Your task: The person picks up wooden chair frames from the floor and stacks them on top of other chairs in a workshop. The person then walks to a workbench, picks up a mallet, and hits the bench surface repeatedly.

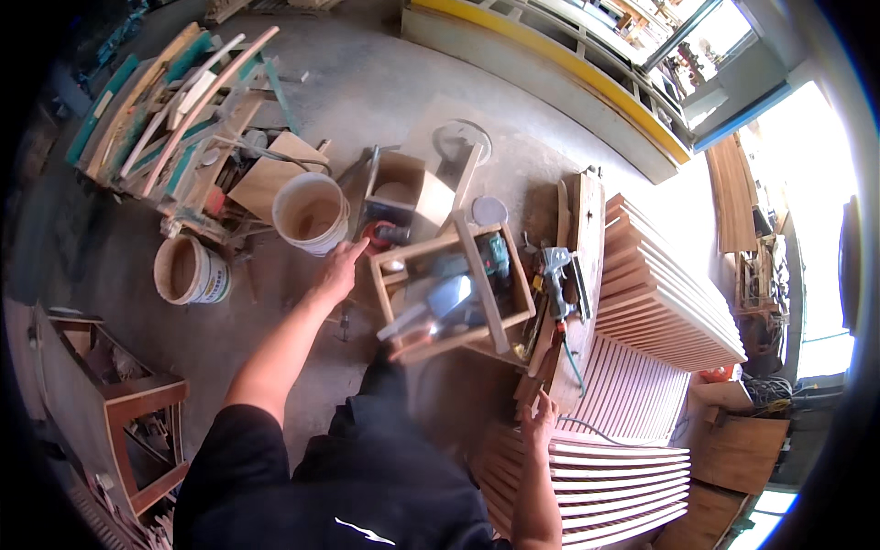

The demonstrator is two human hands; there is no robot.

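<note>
Your slatted wooden panels [642, 302] lie stacked at your right; the open wooden toolbox [449, 289] stands on the floor ahead of you. Your left hand [341, 268] reaches its near-left corner, fingers curled, touching the rim beside a red tool [380, 234]. Your right hand [539, 414] pinches a thin wood strip [541, 367]. Step in hand: fetching from the toolbox. Next calls for a firm grip.

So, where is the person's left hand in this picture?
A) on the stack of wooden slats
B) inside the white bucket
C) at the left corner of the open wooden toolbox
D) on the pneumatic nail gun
C: the left hand reaches to the left corner of the wooden toolbox, beside the white bucket and not in it, while the right hand rests lower down at the wooden plank near the slats.
</note>
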